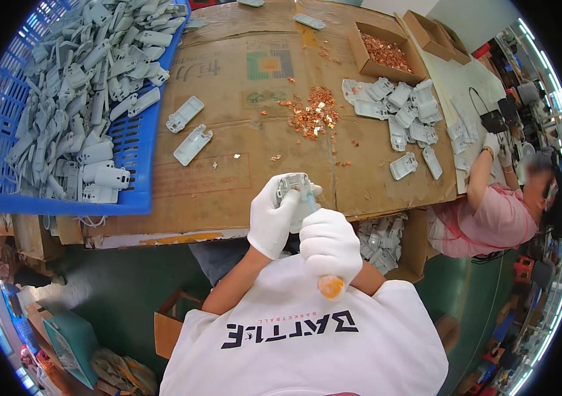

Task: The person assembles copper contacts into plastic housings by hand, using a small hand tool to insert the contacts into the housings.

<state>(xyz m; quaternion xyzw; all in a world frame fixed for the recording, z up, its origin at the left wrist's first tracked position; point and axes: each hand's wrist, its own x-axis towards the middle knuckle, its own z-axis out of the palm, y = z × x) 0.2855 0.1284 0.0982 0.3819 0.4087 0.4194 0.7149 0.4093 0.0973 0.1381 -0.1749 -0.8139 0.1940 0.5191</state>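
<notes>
In front of my chest, my white-gloved left hand [271, 218] is closed around a light grey plastic housing [292, 181], held up near the table's front edge. My white-gloved right hand [329, 244] makes a fist around a screwdriver-like tool [331, 287]. Its rounded orange handle end sticks out below the fist, towards me. The tool's front part points at the housing; its tip is hard to make out. On the cardboard beyond my hands lies a loose heap of small copper-coloured metal pieces [317, 112]. Two similar grey housings [193, 145] rest to its left.
At left stands a blue plastic crate [137, 188] piled with grey housings. More housings [409, 112] lie at right, below a cardboard box of copper pieces [386, 53]. Another box [414, 241] with parts sits under the table edge. A person in pink [492, 218] works at the right.
</notes>
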